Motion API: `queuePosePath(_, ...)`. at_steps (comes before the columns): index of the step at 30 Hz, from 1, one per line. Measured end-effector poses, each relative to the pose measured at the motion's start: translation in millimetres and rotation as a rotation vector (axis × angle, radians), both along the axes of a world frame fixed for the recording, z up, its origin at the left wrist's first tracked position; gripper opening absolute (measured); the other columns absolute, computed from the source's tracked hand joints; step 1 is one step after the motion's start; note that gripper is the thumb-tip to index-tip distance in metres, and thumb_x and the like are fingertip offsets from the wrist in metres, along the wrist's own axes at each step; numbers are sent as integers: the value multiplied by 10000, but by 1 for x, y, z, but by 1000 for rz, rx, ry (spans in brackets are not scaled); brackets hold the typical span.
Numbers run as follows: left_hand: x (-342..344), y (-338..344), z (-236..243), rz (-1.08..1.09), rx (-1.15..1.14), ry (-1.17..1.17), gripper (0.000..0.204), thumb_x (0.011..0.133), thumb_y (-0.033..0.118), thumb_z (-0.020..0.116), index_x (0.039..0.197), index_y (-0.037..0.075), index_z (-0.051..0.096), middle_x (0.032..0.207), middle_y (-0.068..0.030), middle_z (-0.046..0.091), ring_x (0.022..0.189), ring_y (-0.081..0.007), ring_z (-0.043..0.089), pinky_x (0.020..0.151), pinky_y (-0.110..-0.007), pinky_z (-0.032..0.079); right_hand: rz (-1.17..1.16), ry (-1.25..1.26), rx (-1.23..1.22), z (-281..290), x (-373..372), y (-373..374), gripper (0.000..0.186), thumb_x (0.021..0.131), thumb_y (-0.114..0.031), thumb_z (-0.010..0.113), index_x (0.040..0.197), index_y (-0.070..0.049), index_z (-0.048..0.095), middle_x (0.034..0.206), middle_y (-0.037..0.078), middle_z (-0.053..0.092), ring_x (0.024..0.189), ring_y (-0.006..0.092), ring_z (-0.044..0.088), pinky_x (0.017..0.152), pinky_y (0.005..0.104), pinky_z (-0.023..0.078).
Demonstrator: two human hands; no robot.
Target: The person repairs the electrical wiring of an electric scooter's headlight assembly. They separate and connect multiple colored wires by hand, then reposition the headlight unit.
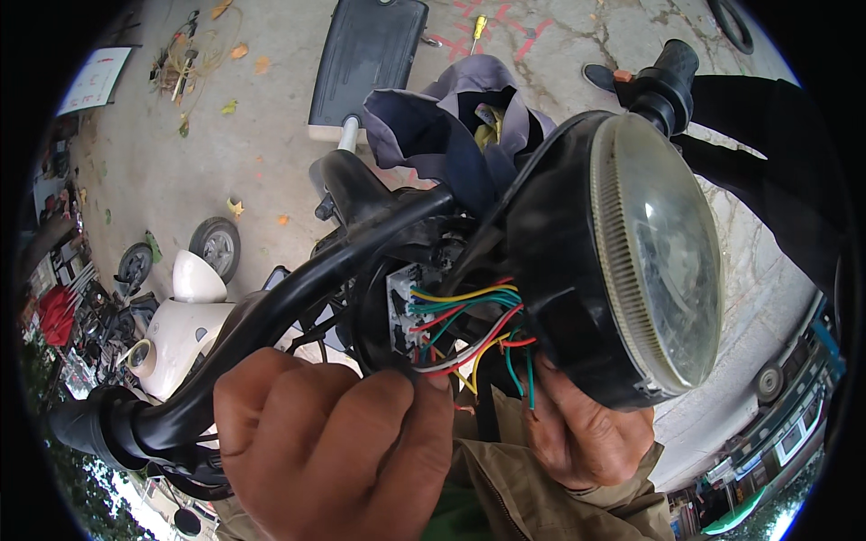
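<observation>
Ground: cracked concrete yard point(271, 135) with dry leaves, red paint marks and a yellow screwdriver point(479, 28) far beyond the hands.
Around: a black seat point(365, 59) lies flat past the handlebar; a cream scooter point(185, 329) stands off the left hand's outer side; a grey cloth point(451, 126) is bunched just behind the headlight.
In the way: the black handlebar point(298, 288) crosses above the left hand and hides part of the wiring's housing.
Wires: a bundle point(469, 329) of yellow, green, red and white strands spills from a white connector, between the two hands, just above the fingers.
Headlight: round, black shell, clear ribbed lens point(667, 252), tilted sideways over the right hand.
Left hand point(329, 442): fingers curled, tips pinching the wires.
Right hand point(586, 433): closed under the headlight's shell, propping it; grip partly hidden.
</observation>
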State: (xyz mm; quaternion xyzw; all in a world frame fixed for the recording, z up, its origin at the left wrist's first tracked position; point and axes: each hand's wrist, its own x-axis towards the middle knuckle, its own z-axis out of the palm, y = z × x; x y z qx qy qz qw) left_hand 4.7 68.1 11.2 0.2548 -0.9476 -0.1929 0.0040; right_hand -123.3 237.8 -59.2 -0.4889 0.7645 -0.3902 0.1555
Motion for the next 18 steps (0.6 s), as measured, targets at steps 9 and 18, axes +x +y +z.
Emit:
queuePosePath(9,13,7,0,-100,-57,-24,239,762,28,933,970,41,817,938,-51,678,749,-243,578,754,-490,479,8,-35,29,2,1,2,222,848,96,818,1070,100,823,1033,270,824,1036,425,818,1019,480,608)
queuePosePath(18,12,7,-1,-172,-106,-15,234,785,34,929,994,24,824,945,-62,674,754,-236,578,738,-485,474,17,-40,72,5,0,7,213,863,83,813,1075,88,824,1077,278,823,1076,425,814,1045,494,596)
